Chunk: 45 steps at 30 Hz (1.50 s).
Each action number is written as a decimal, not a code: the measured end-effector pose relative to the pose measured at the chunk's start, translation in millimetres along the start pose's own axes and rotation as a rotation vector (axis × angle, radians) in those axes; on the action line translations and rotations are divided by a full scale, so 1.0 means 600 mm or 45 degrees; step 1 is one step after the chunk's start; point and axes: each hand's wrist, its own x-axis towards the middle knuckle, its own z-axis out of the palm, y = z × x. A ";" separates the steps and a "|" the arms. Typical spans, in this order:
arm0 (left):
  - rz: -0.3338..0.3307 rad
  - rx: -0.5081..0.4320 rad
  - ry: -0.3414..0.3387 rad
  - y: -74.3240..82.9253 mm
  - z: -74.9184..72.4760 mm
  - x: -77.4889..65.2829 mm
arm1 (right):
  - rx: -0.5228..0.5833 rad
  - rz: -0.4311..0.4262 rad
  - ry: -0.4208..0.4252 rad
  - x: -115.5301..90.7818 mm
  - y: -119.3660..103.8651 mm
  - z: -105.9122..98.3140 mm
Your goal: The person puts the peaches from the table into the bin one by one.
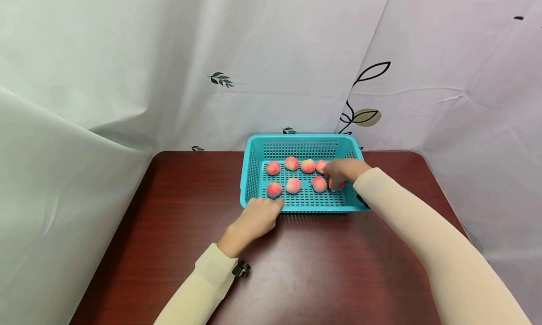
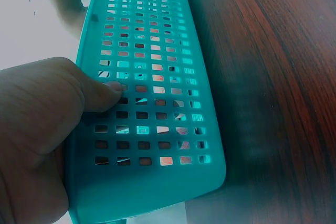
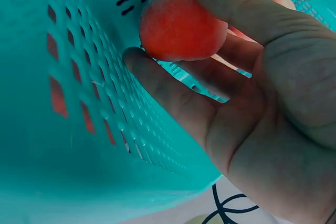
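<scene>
A turquoise plastic basket (image 1: pixel 315 209) with slotted walls stands at the back of the table, holding several pink-red peaches (image 1: pixel 293 185) in two rough rows. My left hand (image 1: pixel 259 217) grips its front rim near the left corner. In the left wrist view the thumb (image 2: pixel 107 95) presses the outer wall, while the other fingers are hidden behind the rim. Inside the right end of the basket, my right hand (image 1: pixel 344 170) holds a red peach (image 3: pixel 181 24) between the thumb and curled fingers, close to the side wall.
The basket stands on a dark red-brown wooden table (image 1: pixel 190 188) with rounded back corners. White cloth (image 1: pixel 275 57) with printed leaves hangs behind the table and along both sides.
</scene>
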 end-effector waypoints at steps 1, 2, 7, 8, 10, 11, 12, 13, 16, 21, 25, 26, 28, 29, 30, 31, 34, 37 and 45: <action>-0.001 0.002 0.001 0.000 0.000 0.000 | -0.009 0.000 0.003 0.000 -0.001 0.000; -0.001 0.000 0.004 0.000 0.000 0.001 | -0.016 0.002 0.006 0.000 -0.001 0.000; 0.001 0.003 0.011 0.001 0.004 0.003 | 0.003 0.020 -0.007 0.002 -0.002 0.002; 0.003 0.003 0.011 0.001 0.004 0.003 | 0.008 0.022 -0.013 0.002 -0.002 0.003; 0.006 0.007 0.009 0.001 0.004 0.003 | 0.013 0.029 -0.023 0.001 -0.002 0.003; 0.007 0.008 0.007 0.002 0.004 0.003 | 0.009 0.029 -0.026 0.001 -0.002 0.003; 0.007 0.012 0.005 0.002 0.003 0.003 | 0.004 0.027 -0.028 0.000 -0.002 0.003; 0.007 0.012 0.004 0.002 0.003 0.004 | -0.005 0.024 -0.028 0.001 -0.001 0.003; 0.006 0.024 0.002 0.001 0.002 0.004 | 0.000 0.027 -0.026 0.001 -0.001 0.002; 0.006 0.037 0.006 0.001 0.002 0.005 | 0.040 0.023 -0.028 -0.001 -0.001 0.002; 0.006 0.022 -0.002 0.003 0.004 0.006 | 0.033 0.011 -0.024 -0.004 0.002 0.002; 0.006 0.017 -0.004 0.003 0.004 0.006 | 0.037 0.008 -0.023 -0.006 0.003 0.003; 0.003 0.018 -0.009 0.004 0.005 0.006 | 0.053 0.005 -0.023 -0.007 0.005 0.005; 0.001 0.020 -0.013 0.004 0.005 0.006 | 0.070 0.003 -0.024 -0.007 0.006 0.006; 0.001 0.022 -0.015 0.004 0.006 0.006 | 0.087 0.000 -0.025 -0.007 0.006 0.008; 0.002 0.021 -0.019 0.004 0.006 0.005 | 0.097 -0.003 -0.026 -0.008 0.007 0.009; 0.008 0.012 -0.020 0.004 0.007 0.004 | 0.118 -0.010 -0.017 -0.012 0.009 0.012; 0.009 0.005 -0.009 0.004 0.007 0.003 | 0.092 -0.014 0.014 -0.017 0.011 0.010; 0.008 0.036 0.000 0.001 0.009 0.002 | 0.115 -0.040 0.134 -0.047 0.021 -0.005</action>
